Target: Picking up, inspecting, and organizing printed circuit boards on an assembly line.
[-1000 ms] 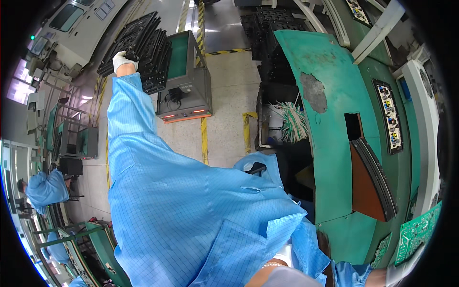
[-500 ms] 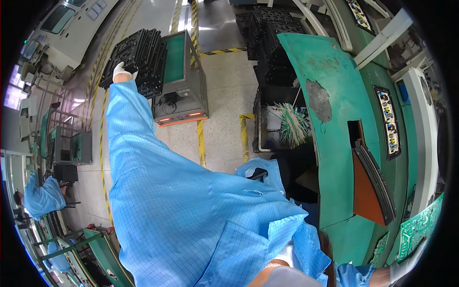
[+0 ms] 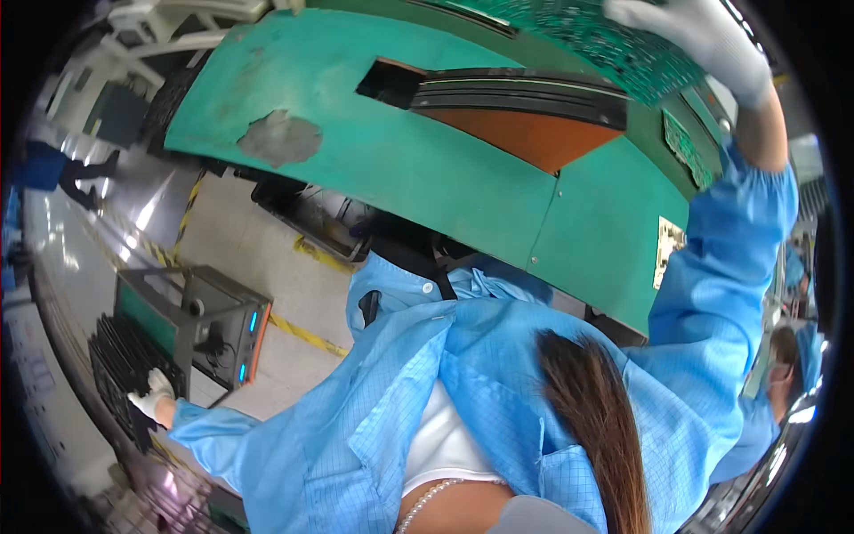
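Now, gloved right hand [image 3: 719,46], holding flat circuit board [image 3: 614,52]

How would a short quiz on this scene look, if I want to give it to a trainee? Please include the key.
1. Which hand holds the green circuit board?
2. What is the left hand nearest to?
A: the orange panel
B: the stacked black frames
C: the grey worn patch
3. True or false: both hands wear white gloves.

Key: 1. The right hand. 2. B. 3. True.
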A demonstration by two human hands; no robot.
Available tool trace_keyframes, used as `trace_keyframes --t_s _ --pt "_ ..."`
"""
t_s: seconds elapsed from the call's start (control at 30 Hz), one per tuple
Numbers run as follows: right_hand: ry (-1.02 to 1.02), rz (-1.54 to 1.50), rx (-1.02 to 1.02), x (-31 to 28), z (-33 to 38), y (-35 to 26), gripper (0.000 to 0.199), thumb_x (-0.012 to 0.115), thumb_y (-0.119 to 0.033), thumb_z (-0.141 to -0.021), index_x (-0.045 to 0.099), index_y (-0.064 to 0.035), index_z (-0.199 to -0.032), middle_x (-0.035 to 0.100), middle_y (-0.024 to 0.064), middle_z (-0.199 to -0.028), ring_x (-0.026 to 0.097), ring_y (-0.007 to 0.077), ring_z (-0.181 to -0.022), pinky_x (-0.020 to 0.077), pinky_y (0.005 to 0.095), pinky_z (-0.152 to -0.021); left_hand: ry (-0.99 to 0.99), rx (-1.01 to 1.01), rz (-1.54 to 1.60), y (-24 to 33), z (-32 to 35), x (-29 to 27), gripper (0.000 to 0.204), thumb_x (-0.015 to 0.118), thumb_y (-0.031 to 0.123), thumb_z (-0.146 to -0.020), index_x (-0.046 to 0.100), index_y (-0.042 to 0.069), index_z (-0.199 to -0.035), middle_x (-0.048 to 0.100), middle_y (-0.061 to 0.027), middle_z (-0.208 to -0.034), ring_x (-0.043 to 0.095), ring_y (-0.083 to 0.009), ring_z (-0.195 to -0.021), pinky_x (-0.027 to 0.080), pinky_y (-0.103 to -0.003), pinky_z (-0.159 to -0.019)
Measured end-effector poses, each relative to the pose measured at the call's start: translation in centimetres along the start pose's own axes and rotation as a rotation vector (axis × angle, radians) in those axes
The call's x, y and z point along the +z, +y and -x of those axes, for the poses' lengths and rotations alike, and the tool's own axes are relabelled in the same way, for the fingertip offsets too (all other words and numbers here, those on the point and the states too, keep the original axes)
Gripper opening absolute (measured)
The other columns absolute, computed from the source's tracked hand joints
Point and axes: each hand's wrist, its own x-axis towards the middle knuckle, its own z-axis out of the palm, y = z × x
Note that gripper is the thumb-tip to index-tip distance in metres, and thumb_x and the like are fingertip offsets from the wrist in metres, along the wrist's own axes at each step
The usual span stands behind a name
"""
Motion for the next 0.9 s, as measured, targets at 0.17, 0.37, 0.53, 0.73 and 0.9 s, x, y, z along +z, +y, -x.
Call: trace_keyframes --t_s 0.17,0.37,0.53,0.73,0.9 --pt "-0.101 0.142 -0.174 1.3 -4.1 -0.9 0.037 0.075 -0.031 -0.084 0.068 0.0049 -0.093 0.066 0.0207 -0.079 0.066 0.0325 -0.074 0.0521 0.0402 -0.071 -0.185 -0.228 -0.183 -7.0 5.9 6.1 0.075 0.061 0.042 -0.096 0.031 0.005 -0.154 0.039 -0.0160 -0.156 0.032 -0.0358 -0.148 0.033 -0.052 -0.118" --pt "-0.323 0.224 -0.273 2.2 -7.3 -0.4 0.042 0.075 -0.034 -0.085 0.066 0.0070 -0.090 0.065 0.0234 -0.077 0.064 0.0376 -0.076 0.0506 0.0434 -0.072 -0.875 0.026 -0.495 -16.8 20.8 10.7 0.042 0.050 0.020 -0.103 0.050 -0.009 -0.133 0.059 -0.0240 -0.128 0.062 -0.0362 -0.118 0.052 -0.044 -0.101" --pt "-0.440 0.269 -0.281 2.3 -8.4 -0.9 0.044 0.075 -0.034 -0.085 0.065 0.0082 -0.094 0.065 0.0231 -0.078 0.064 0.0368 -0.076 0.0502 0.0439 -0.073 -1.205 0.677 -0.810 -22.8 34.8 15.7 0.026 0.060 0.016 -0.100 0.065 -0.004 -0.115 0.070 -0.0125 -0.110 0.067 -0.0200 -0.100 0.053 -0.031 -0.091" --pt "-0.481 0.212 -0.239 2.4 -8.4 -1.4 0.043 0.074 -0.033 -0.086 0.065 0.0085 -0.096 0.067 0.0213 -0.080 0.064 0.0343 -0.076 0.0507 0.0439 -0.073 -1.447 0.326 -0.592 -30.2 45.2 18.4 0.016 0.063 0.006 -0.097 0.066 -0.003 -0.111 0.071 -0.0111 -0.103 0.066 -0.0163 -0.095 0.052 -0.029 -0.088" --pt "-0.471 0.261 -0.185 3.0 -8.1 -1.6 0.041 0.075 -0.031 -0.085 0.067 0.0075 -0.097 0.068 0.0211 -0.081 0.066 0.0346 -0.077 0.0517 0.0442 -0.073 -1.333 0.614 -0.749 -32.7 46.1 18.5 0.015 0.066 0.007 -0.094 0.069 -0.002 -0.106 0.072 -0.0112 -0.102 0.068 -0.0171 -0.092 0.053 -0.029 -0.086"
